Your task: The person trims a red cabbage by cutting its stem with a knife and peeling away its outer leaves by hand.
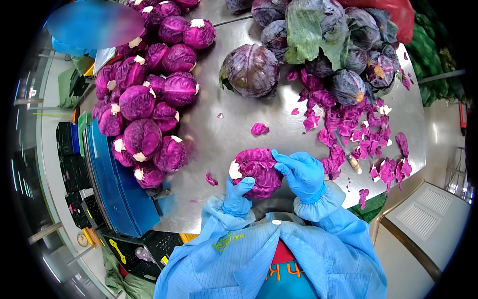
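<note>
A peeled red cabbage (258,172), bright purple with a white cut stem facing left, is held just above the steel table in front of my body. My left hand (237,195), in a blue glove, grips it from the lower left, thumb on top. On its upper right edge, my right hand (301,173), also gloved in blue, pinches the outer leaf between thumb and fingertips; the other fingers are curled. A knife (352,160) with a worn light handle lies among leaf scraps (332,134) to the right of my right hand.
Peeled red cabbages (138,102) are piled at the left. Unpeeled dark cabbages (250,71) lie at the back, near a red sack (398,17). A blue bin (117,179) and black crates (75,172) stand left of the steel table (226,132). Another person's blurred shape shows at top left.
</note>
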`<move>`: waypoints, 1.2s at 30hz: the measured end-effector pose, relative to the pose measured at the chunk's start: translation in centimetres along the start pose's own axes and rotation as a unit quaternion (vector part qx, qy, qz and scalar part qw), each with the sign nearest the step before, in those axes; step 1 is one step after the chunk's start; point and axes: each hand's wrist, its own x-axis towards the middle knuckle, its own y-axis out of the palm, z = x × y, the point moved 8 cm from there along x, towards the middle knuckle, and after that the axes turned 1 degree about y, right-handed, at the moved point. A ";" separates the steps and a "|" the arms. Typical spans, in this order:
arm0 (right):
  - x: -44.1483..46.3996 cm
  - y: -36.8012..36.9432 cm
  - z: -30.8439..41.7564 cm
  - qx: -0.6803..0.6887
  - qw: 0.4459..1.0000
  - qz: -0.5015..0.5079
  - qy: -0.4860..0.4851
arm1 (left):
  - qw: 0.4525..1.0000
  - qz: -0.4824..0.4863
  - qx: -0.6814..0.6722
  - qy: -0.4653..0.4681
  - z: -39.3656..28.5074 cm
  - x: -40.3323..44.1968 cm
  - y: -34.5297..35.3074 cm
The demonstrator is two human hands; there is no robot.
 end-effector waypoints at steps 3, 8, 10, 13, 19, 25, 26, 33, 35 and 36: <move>-0.4 1.4 -2.8 0.238 0.969 -0.063 0.014 | 1.000 0.017 0.002 -0.003 -0.1 -0.1 0.4; -0.3 1.4 -2.3 0.279 0.957 0.003 0.082 | 0.995 -0.019 -0.066 -0.069 0.9 -0.3 0.0; 0.3 1.2 -1.9 0.303 0.945 0.040 0.115 | 0.998 -0.018 -0.023 -0.059 0.7 -0.3 0.0; 0.6 1.6 -2.0 0.298 0.940 0.099 0.132 | 0.999 -0.008 -0.005 -0.053 0.6 -0.4 0.2; 0.1 2.0 -3.1 0.333 0.929 0.107 0.121 | 0.999 -0.004 0.020 -0.043 0.8 -0.4 0.1; -0.1 0.6 -1.3 0.026 0.999 0.012 -0.046 | 0.999 -0.015 0.024 -0.030 0.9 -0.5 0.1; -0.2 0.5 -1.2 -0.005 0.998 -0.003 -0.068 | 0.999 -0.019 0.028 -0.025 0.9 -0.6 0.2; -0.3 1.8 -2.5 0.011 0.999 0.036 -0.038 | 0.999 -0.027 0.035 -0.028 1.0 -0.2 -0.2; -0.1 2.0 -3.1 0.221 0.972 0.079 0.032 | 0.999 -0.022 0.035 -0.022 0.9 -0.3 -0.3; 0.0 2.3 -3.3 0.322 0.939 0.099 0.067 | 0.999 -0.019 0.035 -0.019 0.8 -0.3 -0.3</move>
